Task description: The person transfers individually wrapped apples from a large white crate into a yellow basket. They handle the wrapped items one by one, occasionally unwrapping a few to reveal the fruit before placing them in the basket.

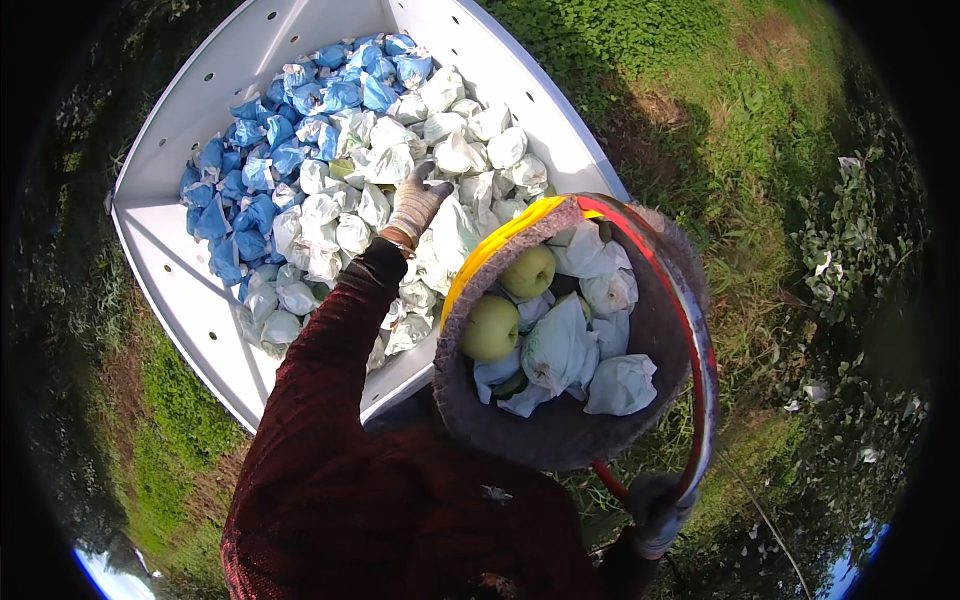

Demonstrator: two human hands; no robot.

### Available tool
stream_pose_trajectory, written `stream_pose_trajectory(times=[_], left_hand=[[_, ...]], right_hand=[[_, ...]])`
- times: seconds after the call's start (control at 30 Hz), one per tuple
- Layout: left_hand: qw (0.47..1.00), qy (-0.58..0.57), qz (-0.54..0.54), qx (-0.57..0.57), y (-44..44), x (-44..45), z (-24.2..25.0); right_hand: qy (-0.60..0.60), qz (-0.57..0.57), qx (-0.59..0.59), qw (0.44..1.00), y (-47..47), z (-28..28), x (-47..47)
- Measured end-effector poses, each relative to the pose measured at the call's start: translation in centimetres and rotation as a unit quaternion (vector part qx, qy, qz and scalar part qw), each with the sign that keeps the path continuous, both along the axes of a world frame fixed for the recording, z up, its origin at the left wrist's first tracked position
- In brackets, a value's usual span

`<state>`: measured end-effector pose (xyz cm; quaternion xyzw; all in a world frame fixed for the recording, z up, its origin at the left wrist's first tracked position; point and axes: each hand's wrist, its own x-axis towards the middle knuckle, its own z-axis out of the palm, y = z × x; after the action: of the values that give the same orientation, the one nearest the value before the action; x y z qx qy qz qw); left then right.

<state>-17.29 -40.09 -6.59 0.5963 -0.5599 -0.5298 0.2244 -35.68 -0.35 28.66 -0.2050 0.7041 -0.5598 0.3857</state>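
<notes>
My left hand [417,201], in a striped knit glove, reaches over the white bagged fruit [390,150] in a large white plastic bin [555,112]. Its fingers are apart and nothing shows between them; whether it touches the bags I cannot tell. My gloved right hand [660,514] grips the red-taped handle [701,345] of a round basket [555,442] with a fuzzy grey lining. The basket is tilted against the bin's near corner. Inside it lie green apples [491,328], some bare, and several white-wrapped fruits [559,345].
Blue-bagged fruit [255,169] fills the left and far part of the bin's load. Grass [757,135] surrounds the bin. Leafy trees [847,247] with white bags stand at the right, with a thin stick or cord [761,510] near the lower right.
</notes>
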Motion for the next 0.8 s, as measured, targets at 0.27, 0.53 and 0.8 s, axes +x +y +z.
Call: stream_pose_trajectory(times=[0.27, 0.53, 0.8], left_hand=[[0.725, 0.000, -0.559, -0.404, 8.8, -0.3, 25.8], [0.542, -0.362, -0.685, -0.327, 16.0, -4.4, 20.4], [0.532, -0.311, -0.719, -0.322, 16.4, -4.4, 17.8]], right_hand=[[-0.021, 0.050, 0.003, 0.999, 0.8, -0.3, -1.0], [0.011, 0.049, -0.054, 0.997, 1.5, -1.1, -0.7], [0.005, 0.033, -0.065, 0.997, 1.3, -1.4, -0.4]])
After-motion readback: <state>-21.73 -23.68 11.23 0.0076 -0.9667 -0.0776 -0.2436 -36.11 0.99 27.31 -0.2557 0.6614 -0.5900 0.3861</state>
